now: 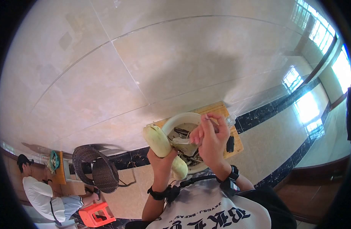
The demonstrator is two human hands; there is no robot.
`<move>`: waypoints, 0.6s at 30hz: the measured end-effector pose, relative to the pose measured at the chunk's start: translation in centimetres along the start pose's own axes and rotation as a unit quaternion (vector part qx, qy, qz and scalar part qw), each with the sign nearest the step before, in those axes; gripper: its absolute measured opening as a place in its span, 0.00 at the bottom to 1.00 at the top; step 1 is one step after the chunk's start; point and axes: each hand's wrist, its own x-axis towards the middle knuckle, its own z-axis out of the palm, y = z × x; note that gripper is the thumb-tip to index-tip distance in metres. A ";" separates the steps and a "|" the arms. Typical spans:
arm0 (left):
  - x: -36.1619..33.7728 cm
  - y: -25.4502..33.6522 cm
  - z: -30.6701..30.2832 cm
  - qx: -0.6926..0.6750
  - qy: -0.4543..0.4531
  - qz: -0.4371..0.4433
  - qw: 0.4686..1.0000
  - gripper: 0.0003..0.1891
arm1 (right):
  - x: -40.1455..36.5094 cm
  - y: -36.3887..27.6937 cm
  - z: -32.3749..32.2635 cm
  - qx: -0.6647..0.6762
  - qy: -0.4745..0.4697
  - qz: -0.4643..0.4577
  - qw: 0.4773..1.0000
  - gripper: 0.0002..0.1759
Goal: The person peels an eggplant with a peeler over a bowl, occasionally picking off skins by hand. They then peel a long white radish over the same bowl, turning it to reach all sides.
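Note:
My left hand (162, 162) is wrapped round a long pale green gourd (157, 139), which tilts over the left side of a white basin (171, 121). The gourd's lower end shows below my fist. Over the basin, my right hand (211, 135) is closed with its fingers bent. A pale, flat piece (181, 141) lies between the gourd and my right fingers; what those fingers grip is too blurred to name. Dark and pale strips like peelings (190, 158) lie inside the basin.
The basin stands on a wooden table (221, 108) against a tiled wall. Beside it are a clear bottle (231, 120) and a small black object (230, 144). Further left are a woven chair (105, 175), a red stool (96, 214) and another person (42, 194) near a green basket (54, 160).

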 end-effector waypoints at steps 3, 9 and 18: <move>-0.2 1.1 0.2 -0.038 -0.057 -0.005 0.998 0.14 | 1.4 0.0 -0.6 0.040 0.043 0.030 0.998 0.06; 0.0 0.5 -0.1 -0.040 -0.060 0.000 0.997 0.14 | 2.1 0.5 -1.4 0.083 0.046 0.060 0.994 0.06; -0.3 0.9 -0.9 -0.109 -0.111 -0.027 0.987 0.17 | 2.8 0.7 -2.6 0.118 0.067 0.121 0.983 0.05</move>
